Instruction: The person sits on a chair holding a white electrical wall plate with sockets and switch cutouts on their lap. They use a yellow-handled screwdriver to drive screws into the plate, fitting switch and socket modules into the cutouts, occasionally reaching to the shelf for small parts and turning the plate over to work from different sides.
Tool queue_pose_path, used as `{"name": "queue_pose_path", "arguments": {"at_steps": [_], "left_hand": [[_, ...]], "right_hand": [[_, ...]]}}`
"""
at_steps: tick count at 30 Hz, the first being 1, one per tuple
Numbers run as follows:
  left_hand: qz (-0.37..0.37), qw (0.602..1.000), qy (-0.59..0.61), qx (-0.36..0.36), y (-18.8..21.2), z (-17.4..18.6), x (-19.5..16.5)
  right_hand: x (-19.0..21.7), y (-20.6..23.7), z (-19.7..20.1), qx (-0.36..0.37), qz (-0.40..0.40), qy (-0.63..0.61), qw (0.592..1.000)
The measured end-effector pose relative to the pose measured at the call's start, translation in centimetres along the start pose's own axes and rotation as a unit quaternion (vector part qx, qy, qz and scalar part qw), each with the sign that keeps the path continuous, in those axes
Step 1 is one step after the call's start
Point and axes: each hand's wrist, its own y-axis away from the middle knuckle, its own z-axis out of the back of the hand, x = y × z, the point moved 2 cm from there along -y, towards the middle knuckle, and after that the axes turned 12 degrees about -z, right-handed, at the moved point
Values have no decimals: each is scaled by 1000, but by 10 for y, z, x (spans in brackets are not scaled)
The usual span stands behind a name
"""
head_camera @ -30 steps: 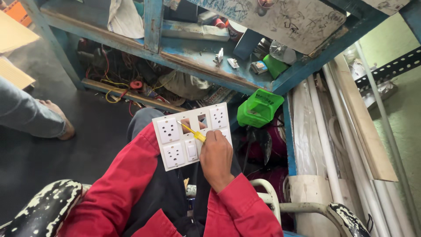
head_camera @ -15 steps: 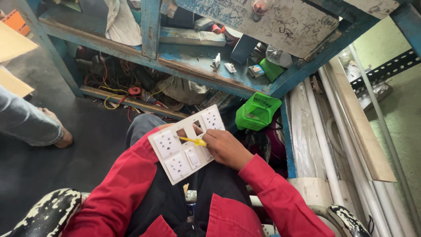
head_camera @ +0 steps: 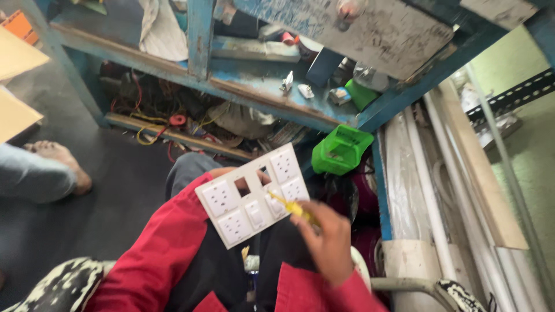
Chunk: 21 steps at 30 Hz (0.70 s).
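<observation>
Before us stands a worn blue wooden workbench [head_camera: 272, 98] over dark floor. Our left hand [head_camera: 222, 172], mostly hidden, props a white plastic switch-and-socket plate [head_camera: 252, 195] above our lap; our right hand [head_camera: 328, 240] pinches a yellow-handled screwdriver [head_camera: 292, 208] against it.

Red long sleeves [head_camera: 156, 260], dark vest front, grey trousers [head_camera: 185, 170]; hands bare.

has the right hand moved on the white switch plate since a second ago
Yes. The right hand has slid off the white switch plate toward its lower right corner, yellow screwdriver tip on it.
</observation>
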Motion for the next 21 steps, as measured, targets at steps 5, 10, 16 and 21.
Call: {"name": "queue_pose_path", "arguments": {"at_steps": [5, 10, 16, 21], "left_hand": [[104, 994, -17, -17, -10, 8, 4], [85, 993, 62, -54, 1, 4, 5], [99, 992, 54, -47, -6, 9, 9], [94, 993, 46, -47, -10, 4, 15]], "right_hand": [[-2, 34, -14, -86, -53, 25, 995], [-4, 40, -16, -115, -6, 69, 991], [2, 40, -18, -138, -8, 51, 989], [-16, 28, -33, -88, -168, -108, 976]]}}
